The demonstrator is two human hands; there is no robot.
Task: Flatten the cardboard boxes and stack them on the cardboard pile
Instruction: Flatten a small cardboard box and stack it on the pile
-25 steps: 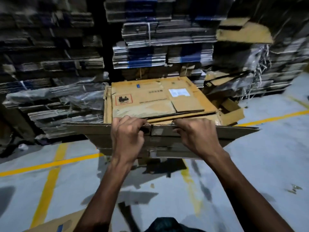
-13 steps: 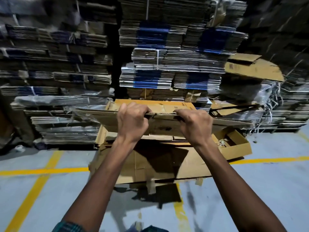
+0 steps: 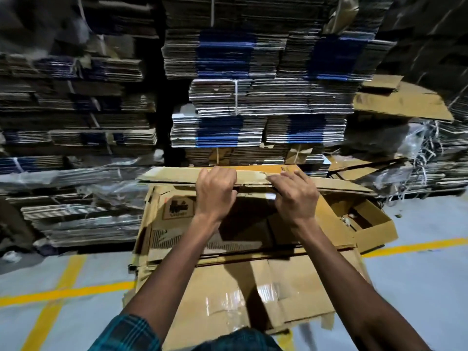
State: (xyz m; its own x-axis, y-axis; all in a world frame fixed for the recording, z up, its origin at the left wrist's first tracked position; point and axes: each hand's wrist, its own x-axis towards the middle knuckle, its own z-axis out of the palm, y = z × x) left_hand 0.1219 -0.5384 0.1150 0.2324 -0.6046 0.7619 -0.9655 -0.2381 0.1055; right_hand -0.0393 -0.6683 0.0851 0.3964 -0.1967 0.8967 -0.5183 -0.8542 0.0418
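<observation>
Grey painted concrete floor [image 3: 430, 287] crossed by yellow lines [image 3: 65, 291] runs up to a wall of bundled flat cardboard. On the far left, strapped stacks [image 3: 76, 127] of brown corrugated sheets sit above bundles wrapped in crinkled clear plastic [image 3: 76, 173]. Toward the middle, taller bundles [image 3: 253, 97] show ribbed edges in brown, white and blue bands, one tied with a white strap.

In front of them lies the cardboard pile [image 3: 228, 295], a low heap of flattened brown boxes with strips of glossy clear tape on its near flap. A panel on its upper left carries a dark square printed label; the letters beneath it are too blurred to read.

Above the pile, a flattened box [image 3: 172, 174] is held nearly level, its long thin edge facing the camera. The left hand [image 3: 215, 191] grips that near edge, fingers curled over the top. Just to its right, the right hand [image 3: 295, 196] clasps the same edge, fingers hooked over it. A checked teal sleeve [image 3: 126, 333] shows at the bottom.

Right of the pile sits an open shallow carton [image 3: 374, 229], and above it a loose bent sheet [image 3: 400, 102] rests atop frayed, stringy bundles.
</observation>
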